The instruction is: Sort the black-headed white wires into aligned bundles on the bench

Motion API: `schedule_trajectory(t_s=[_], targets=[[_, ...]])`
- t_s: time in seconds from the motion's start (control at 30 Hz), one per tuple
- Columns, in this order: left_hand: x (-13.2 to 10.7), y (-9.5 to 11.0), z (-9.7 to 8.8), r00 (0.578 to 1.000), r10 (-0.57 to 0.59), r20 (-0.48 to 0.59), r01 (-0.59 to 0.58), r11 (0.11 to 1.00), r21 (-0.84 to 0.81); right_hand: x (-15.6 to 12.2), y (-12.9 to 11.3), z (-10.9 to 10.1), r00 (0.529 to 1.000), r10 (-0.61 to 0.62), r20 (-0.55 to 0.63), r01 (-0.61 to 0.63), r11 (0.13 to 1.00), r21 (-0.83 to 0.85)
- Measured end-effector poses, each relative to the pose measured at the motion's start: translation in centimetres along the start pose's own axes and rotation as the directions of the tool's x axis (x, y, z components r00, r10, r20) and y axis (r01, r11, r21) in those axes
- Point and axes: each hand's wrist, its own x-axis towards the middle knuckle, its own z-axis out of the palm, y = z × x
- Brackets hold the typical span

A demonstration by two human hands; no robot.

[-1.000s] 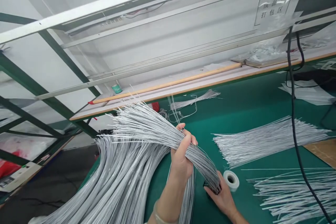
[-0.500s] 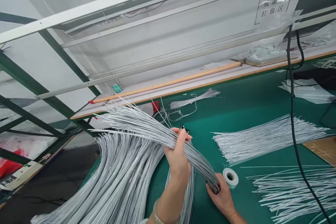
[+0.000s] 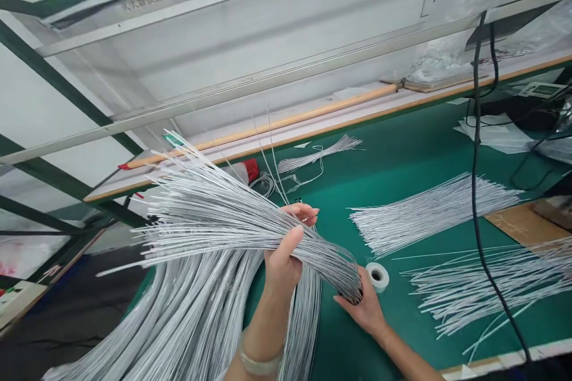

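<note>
While the left hand [image 3: 286,259] closes around a thick bundle of thin silver wires [image 3: 227,220], its thumb presses on top and its fingers curl up from behind, so this grip is shut on the wires. The bundle's loose ends fan out to the left of the grip. To the right, the wires arc down to the right hand [image 3: 360,306], which touches their bent end; whether that hand is closed on them, I cannot tell. Below the grip, a long mass of curved wires [image 3: 179,315] sweeps down and to the left. Just beside the right hand, a white tape roll [image 3: 378,277] sits on the green surface [image 3: 402,137]. Farther right of the grip lie two loose piles of straight wires [image 3: 429,211] [image 3: 487,283], with a black cable [image 3: 476,131] running down between them. Beyond the grip, a small wire bunch [image 3: 317,155] lies on the surface.
</note>
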Motion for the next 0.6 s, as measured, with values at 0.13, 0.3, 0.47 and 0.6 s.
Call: schedule_trajectory(t_s=[0.13, 0.3, 0.47, 0.6], targets=[[0.1, -0.1, -0.6, 0.998, 0.005, -0.061, -0.004, 1.0, 0.022, -0.2, -0.3, -1.0, 0.99, 0.068, 0.123, -0.079, 0.993, 0.087], [0.3, 1.1, -2.1, 0.996, 0.049, -0.075, -0.047, 0.998, 0.03, -1.3, -0.6, -2.8, 0.989, 0.097, 0.114, -0.112, 0.985, 0.128], [0.3, 2.2, -4.6, 0.994, 0.017, -0.106, -0.016, 1.0, 0.003, -2.1, -0.2, -4.2, 0.989, 0.116, 0.089, -0.13, 0.978, 0.163], [0.1, 2.5, -5.9, 0.995, -0.026, -0.101, 0.024, 0.999, -0.02, -1.8, -0.4, -4.4, 0.992, 0.078, 0.101, -0.09, 0.988, 0.123]])
